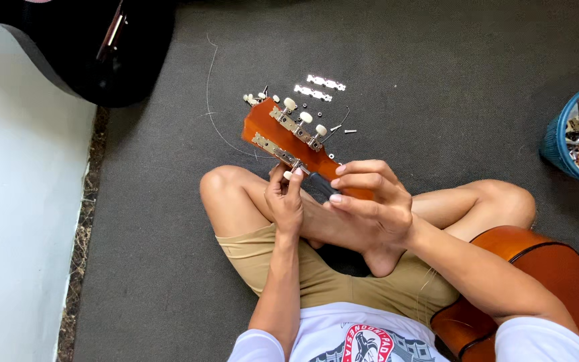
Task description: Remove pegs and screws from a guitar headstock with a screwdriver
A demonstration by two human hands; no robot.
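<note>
Evidently the work in hand is at the tuning machines on the back of an orange guitar headstock [283,134], which lies across the seated person's crossed legs with the neck running under the hands. The left hand [285,201] pinches a small cream tuner knob [289,175] at the near end of the lower metal machine plate [273,149], fingers closed on it; the right hand [373,201] is curled around the guitar neck [360,193] just behind the headstock, grasping it to steady it. Judging by this, the step is fitting or turning that one peg, and the next move calls for a fine twist of the left fingertips while the right keeps the neck from rolling. The guitar's long axis runs on a diagonal, from the orange guitar body [537,281] at the near right up to the headstock tip, which points far and left. On the grey carpet [437,80] just beyond the tip lie two loose shiny machine plates [319,88] and a few small screws [343,129]. A blue basket [557,144] sits at the far right, a black guitar [95,47] at the far left.
</note>
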